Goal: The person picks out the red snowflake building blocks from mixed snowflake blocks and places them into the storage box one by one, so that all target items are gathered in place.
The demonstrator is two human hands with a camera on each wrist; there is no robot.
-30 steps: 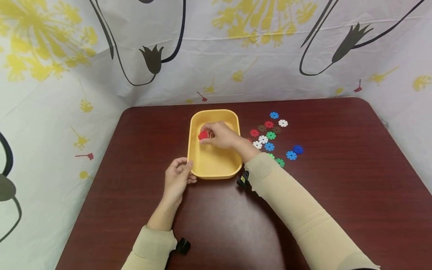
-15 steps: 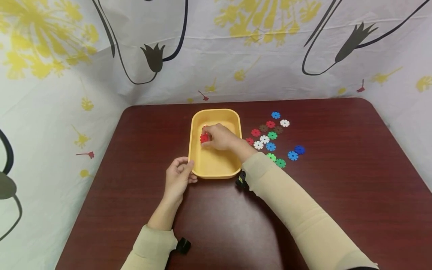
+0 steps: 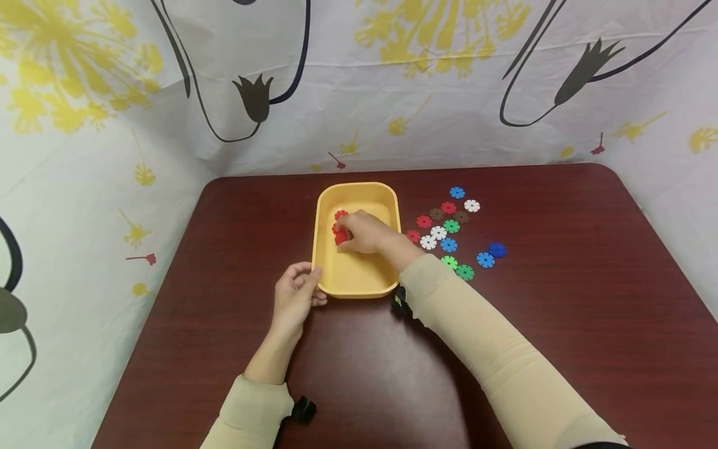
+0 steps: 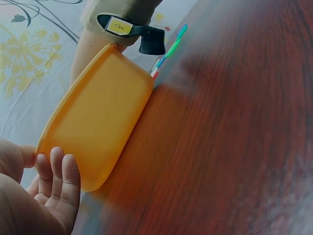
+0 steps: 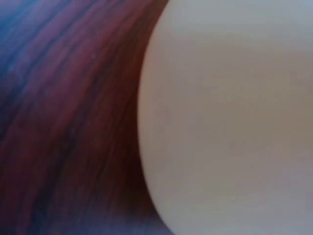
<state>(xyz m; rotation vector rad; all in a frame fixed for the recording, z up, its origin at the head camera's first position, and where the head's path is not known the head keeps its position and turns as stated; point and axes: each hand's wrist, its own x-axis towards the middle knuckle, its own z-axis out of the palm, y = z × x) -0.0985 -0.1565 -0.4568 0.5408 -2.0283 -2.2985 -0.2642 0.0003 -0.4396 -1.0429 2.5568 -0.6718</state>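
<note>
A yellow tray stands on the table in the head view. My left hand grips its near left corner, thumb on the rim; in the left wrist view the fingers lie against the outer wall. Inside the tray, my right hand pinches a red notched plastic disc between thumb and fingers. Beyond it on the tray floor lies another red disc, and one more shows partly behind the fingertips. A blurred pale surface fills most of the right wrist view, hiding the right hand there.
Right of the tray, notched discs lie scattered on the dark red table: red, white, brown, green and blue ones. The right forearm passes close beside them. A patterned cloth hangs behind the table.
My right hand has shifted slightly toward the near side inside the tray. Red discs now show on the tray floor behind its fingers. The left hand keeps its place.
</note>
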